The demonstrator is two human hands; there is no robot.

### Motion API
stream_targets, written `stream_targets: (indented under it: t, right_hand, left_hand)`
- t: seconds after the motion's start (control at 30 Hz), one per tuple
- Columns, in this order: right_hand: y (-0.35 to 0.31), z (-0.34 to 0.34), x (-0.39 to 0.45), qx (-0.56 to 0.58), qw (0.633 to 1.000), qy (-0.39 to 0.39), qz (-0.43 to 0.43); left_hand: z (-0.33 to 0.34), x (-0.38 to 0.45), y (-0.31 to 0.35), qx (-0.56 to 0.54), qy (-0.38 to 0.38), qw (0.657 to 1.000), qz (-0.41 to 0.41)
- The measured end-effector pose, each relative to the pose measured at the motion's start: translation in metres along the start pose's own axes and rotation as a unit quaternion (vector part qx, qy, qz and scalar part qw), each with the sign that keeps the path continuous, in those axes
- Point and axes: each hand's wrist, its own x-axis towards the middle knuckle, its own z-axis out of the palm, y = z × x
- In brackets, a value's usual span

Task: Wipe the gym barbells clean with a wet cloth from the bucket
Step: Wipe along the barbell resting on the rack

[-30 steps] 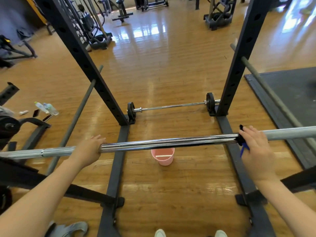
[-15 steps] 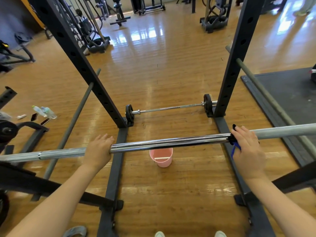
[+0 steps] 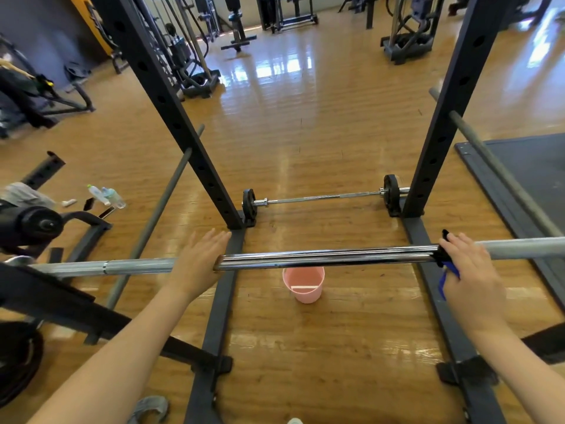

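From the head view, we saw the bar (image 3: pixel 321 260) lying across the rack (image 3: pixel 171 117) at waist level, over the wooden floor. Our right hand (image 3: pixel 470 270) was clenched round the bar with the cloth (image 3: pixel 444 270) wrapped under it, just where the shiny middle met the duller right sleeve. Our left hand (image 3: pixel 198 261) lay flat on the bar, fingers (image 3: pixel 214 240) straight and loose, steadying it. The bucket (image 3: pixel 304 284) stood on the floor directly below the middle of the bar. A second barbell (image 3: pixel 321 197) lay further off between the uprights. We judged the wiping stroke to be in hand; next the cloth needed sliding on along the bar, with the left hand holding it steady.
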Motion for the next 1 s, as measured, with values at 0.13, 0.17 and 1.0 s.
stream_targets:
  t: [0.13,0.17,1.0]
  right_hand:
    - [0.0,0.001,0.0,-0.001,1.0,0.007,0.002]
    - [0.0,0.002,0.0,-0.004,1.0,0.008,-0.002]
    - [0.023,-0.008,0.017,-0.033,0.998,-0.018,-0.059]
  left_hand:
    - [0.007,-0.009,-0.018,0.029,0.023,0.998,-0.053]
    - [0.01,-0.009,-0.019,0.037,0.027,0.998,-0.05]
    - [0.014,-0.007,-0.024,0.01,0.031,0.998,-0.05]
